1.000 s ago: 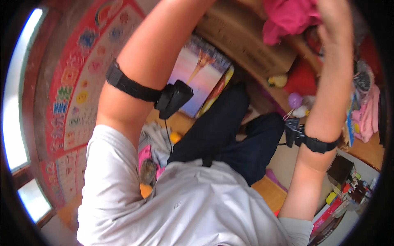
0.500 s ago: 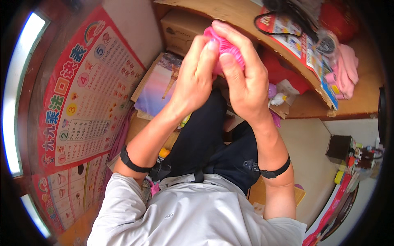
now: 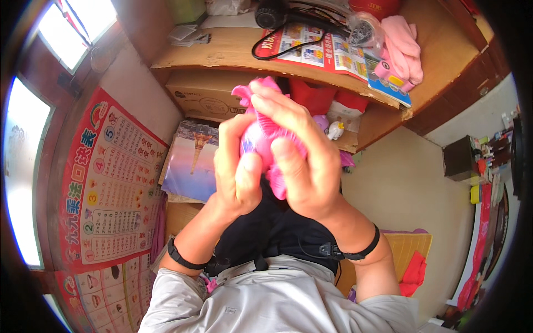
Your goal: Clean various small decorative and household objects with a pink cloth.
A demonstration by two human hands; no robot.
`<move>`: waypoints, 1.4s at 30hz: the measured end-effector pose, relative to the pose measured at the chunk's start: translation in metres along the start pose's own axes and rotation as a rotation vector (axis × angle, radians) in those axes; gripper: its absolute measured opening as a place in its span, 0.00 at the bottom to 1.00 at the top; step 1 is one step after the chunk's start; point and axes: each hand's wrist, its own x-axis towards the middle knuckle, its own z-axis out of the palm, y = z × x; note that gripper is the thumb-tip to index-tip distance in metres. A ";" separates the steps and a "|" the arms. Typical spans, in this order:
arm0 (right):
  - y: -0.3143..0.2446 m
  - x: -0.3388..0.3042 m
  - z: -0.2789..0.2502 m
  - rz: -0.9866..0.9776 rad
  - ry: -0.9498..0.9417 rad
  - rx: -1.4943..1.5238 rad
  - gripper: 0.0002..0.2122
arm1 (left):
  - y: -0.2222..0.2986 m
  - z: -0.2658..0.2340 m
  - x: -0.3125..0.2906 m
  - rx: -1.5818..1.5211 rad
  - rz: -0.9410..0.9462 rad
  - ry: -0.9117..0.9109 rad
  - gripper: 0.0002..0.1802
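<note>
Both hands are wrapped round a bright pink toy [image 3: 260, 136], raised in front of my lap. It has a ridged part along its middle, frilly ends at the top and bottom, and a patch of purple-blue on its left side; its exact kind is not clear. My left hand [image 3: 234, 164] grips its left side, thumb bent against it. From the right, my right hand [image 3: 311, 161] cups it, fingers reaching over the upper part and thumb pressed on the front. Much of the toy is hidden behind my fingers.
A wooden shelf [image 3: 222, 60] spans the far side, bearing a black hair dryer [image 3: 272, 15], a colourful leaflet [image 3: 311, 53] and pink cloth [image 3: 401, 47]. Beneath stand a cardboard box [image 3: 202, 94] and a picture book [image 3: 191, 161]. A red poster [image 3: 108, 183] hangs at left.
My view has shifted, bringing more of the shelf into sight. Both hands and the toy appear lower and nearer, and the toy shows more of its frilly ends and front.
</note>
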 end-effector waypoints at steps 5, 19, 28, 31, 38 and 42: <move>-0.011 -0.010 0.000 0.079 -0.106 -0.022 0.27 | -0.004 0.000 0.002 -0.297 -0.231 0.022 0.32; 0.011 -0.016 -0.020 0.168 0.049 -0.255 0.06 | -0.019 0.021 -0.018 -0.277 -0.460 -0.226 0.23; 0.021 -0.030 -0.003 -0.026 -0.018 -0.408 0.23 | -0.014 0.038 -0.009 -0.576 -0.590 0.056 0.13; 0.020 -0.031 -0.008 0.063 -0.011 -0.406 0.14 | -0.018 0.038 -0.023 -0.315 -0.511 -0.012 0.16; 0.035 -0.026 -0.010 0.282 0.179 -0.212 0.07 | -0.022 0.044 -0.032 -0.341 -0.648 0.061 0.18; 0.027 -0.038 0.007 -0.046 0.047 -0.390 0.16 | -0.025 0.039 -0.016 -0.636 -0.703 0.267 0.19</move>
